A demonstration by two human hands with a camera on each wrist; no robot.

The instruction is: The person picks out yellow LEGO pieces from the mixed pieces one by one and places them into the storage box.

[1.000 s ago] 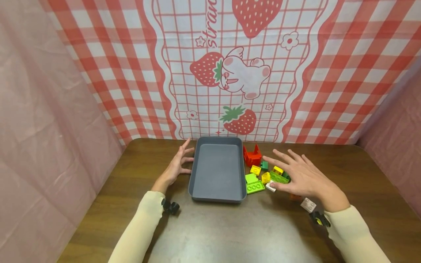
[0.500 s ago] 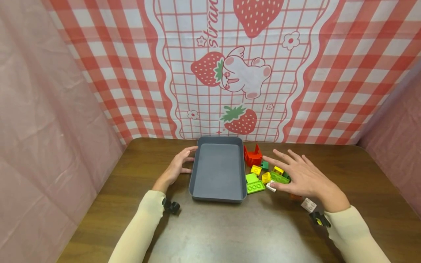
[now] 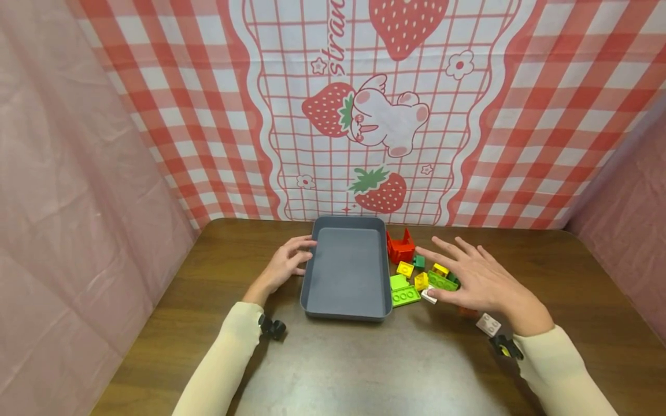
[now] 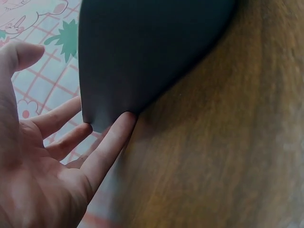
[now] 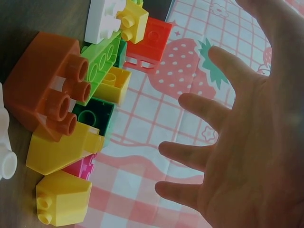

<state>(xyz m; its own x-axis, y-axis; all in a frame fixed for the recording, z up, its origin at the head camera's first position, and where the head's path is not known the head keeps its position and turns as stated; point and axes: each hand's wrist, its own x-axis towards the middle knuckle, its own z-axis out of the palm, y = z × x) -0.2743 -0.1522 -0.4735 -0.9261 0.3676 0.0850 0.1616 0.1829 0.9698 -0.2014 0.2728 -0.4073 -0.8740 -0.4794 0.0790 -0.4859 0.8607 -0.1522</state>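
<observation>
A grey rectangular tray (image 3: 346,271) lies on the table against the patterned cloth. At its left side my left hand (image 3: 281,267) has its fingertips at the rim; in the left wrist view the fingers (image 4: 107,147) reach out and touch the tray's outer wall (image 4: 142,52). My right hand (image 3: 486,289), fingers spread, hovers over a pile of toy building bricks and holds nothing. Among these are a red brick (image 3: 400,248), a lime-green brick (image 3: 404,296), a white brick (image 3: 429,296) and, in the right wrist view, an orange brick (image 5: 45,80).
The bricks sit close to the tray's right wall. A grey-white brick (image 3: 488,325) lies by the right wrist; yellow bricks (image 5: 66,197) show under the right hand. The wooden table (image 3: 333,370) ends at a checked cloth (image 3: 182,110) behind.
My left hand has moved in from spread fingers beside the tray to its left rim. The tray has shifted very slightly right. My right hand has stayed in place.
</observation>
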